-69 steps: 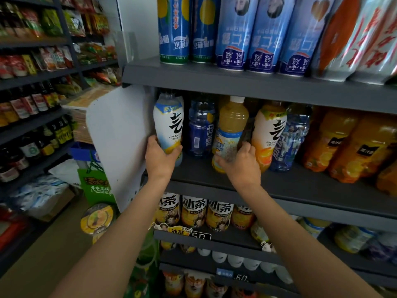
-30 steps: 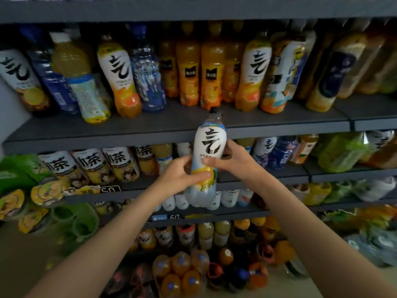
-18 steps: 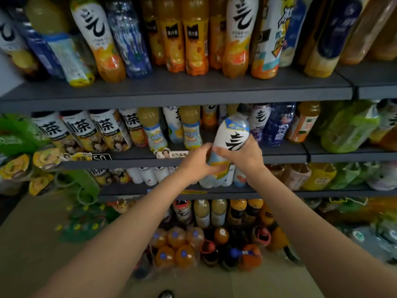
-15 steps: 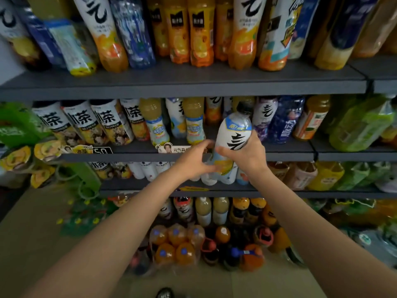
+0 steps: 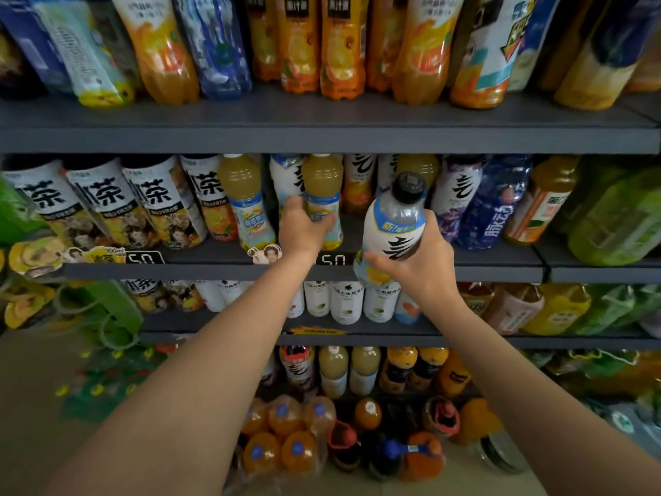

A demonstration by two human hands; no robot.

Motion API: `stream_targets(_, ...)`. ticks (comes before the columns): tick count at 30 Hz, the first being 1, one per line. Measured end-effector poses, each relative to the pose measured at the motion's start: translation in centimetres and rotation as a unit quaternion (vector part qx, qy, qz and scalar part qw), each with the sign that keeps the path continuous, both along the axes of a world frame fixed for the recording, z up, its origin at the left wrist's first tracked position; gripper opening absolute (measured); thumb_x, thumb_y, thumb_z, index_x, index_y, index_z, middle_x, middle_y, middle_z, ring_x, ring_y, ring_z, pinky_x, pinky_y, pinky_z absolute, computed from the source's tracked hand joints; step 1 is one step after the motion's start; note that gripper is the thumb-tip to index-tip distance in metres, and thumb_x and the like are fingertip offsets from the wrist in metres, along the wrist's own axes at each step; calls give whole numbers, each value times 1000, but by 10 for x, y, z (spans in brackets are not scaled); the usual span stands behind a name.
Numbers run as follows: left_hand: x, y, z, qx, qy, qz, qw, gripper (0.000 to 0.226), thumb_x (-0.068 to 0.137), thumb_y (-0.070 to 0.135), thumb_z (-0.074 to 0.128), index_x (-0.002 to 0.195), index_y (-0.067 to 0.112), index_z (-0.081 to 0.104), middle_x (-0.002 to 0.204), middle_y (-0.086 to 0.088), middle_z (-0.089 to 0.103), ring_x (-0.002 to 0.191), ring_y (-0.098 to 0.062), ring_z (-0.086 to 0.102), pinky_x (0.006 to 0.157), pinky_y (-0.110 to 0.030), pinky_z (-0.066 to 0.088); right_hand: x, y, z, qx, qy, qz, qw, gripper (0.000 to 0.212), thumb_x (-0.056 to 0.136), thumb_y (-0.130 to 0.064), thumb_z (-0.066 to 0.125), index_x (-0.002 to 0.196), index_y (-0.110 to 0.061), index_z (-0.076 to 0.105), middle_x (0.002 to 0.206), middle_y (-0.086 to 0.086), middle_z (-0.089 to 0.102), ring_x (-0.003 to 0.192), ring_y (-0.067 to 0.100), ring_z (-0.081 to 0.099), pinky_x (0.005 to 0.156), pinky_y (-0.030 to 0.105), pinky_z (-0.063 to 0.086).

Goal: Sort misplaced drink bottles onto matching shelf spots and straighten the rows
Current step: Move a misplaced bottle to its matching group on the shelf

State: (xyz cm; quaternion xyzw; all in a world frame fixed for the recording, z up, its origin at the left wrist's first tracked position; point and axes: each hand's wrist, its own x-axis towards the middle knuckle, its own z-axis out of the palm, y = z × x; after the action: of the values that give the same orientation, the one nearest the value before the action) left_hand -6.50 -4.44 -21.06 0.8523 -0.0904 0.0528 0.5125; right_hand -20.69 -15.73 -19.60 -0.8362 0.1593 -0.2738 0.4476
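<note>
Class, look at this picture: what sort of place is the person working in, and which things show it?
Most likely a shop's drinks aisle: grey shelves stacked in tiers, rows of bottles, and price tags on the shelf edge.

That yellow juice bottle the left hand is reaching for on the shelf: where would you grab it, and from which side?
Probably round the labelled middle of the juice bottle, coming straight in from the open front of the shelf. It stands upright with neighbours close on both sides and a shelf just above its cap, so only the front is free. The left hand is already there.
</note>
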Motion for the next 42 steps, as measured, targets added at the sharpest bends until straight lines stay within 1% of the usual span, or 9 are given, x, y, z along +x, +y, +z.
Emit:
stream_targets(4,20,-23,-3,-36,74,24,996,65,74,30,78,123,6,42,125,-12,55,116,-26,53,92,-31,43,10,-19,2,-59,-11,-21,998,65,60,-25,87,112,-17,49,103,-7,58,98,5,53,81,18,41)
stream_targets(7,29,-37,-8,13,87,47,995,73,73,34,78,128,7,37,130,-11,52,122,-28,49,96,-36,41,20,-29,2,-86,-26,-41,995,67,60,-25,87,114,-11,51,105,-5,52,96,-3,45,79,6,34)
stream_targets(10,30,-41,-7,8,64,49,997,64,75,31,76,125,8,43,128,-10,54,119,-28,51,93,-34,41,26,-34,0,-84,-34,-42,995,64,60,-22,87,112,-12,51,103,-8,51,93,-7,44,76,-5,31)
stream_targets(17,6,1,-5,-4,21,-62,998,57,69,20,82,117,6,56,114,-7,64,106,-17,58,79,-17,39,40,-30,-4,-99,-26,-28,994,65,61,-19,87,114,-7,52,105,-4,52,95,-6,44,77,-6,30)
stream_targets(20,-10,28,-2,-29,8,-55,998,55,67,23,84,113,6,60,108,-3,66,101,-12,58,78,-14,43,49,-24,-2,-111,-28,-3,993,67,61,-18,87,117,-7,51,108,-3,53,98,-3,45,80,2,33)
stream_targets(24,-22,67,6,-48,-7,-34,998,35,66,15,83,92,13,60,86,14,61,84,8,53,66,5,37,70,-5,-5,-107,-18,39,993,69,61,-18,88,118,-6,51,112,7,58,102,7,50,82,11,36)
stream_targets(30,-12,118,10,-74,-2,22,997,38,68,17,82,98,19,59,89,17,60,85,1,59,71,-7,45,109,24,-10,-79,27,82,993,69,60,-20,88,118,-8,52,113,5,60,107,19,58,88,26,46)
stream_targets(35,-4,147,9,-41,-9,43,998,43,67,18,83,101,17,57,91,13,60,82,1,56,71,-10,43,126,46,-8,-92,76,44,992,71,61,-29,86,119,-11,50,117,5,58,107,27,57,87,46,47)
stream_targets(42,7,151,5,-24,21,22,999,41,65,19,84,98,17,59,87,13,61,79,4,56,64,-1,40,142,67,1,-51,130,-9,990,70,64,-36,83,119,-10,48,121,5,58,110,26,57,83,35,44)
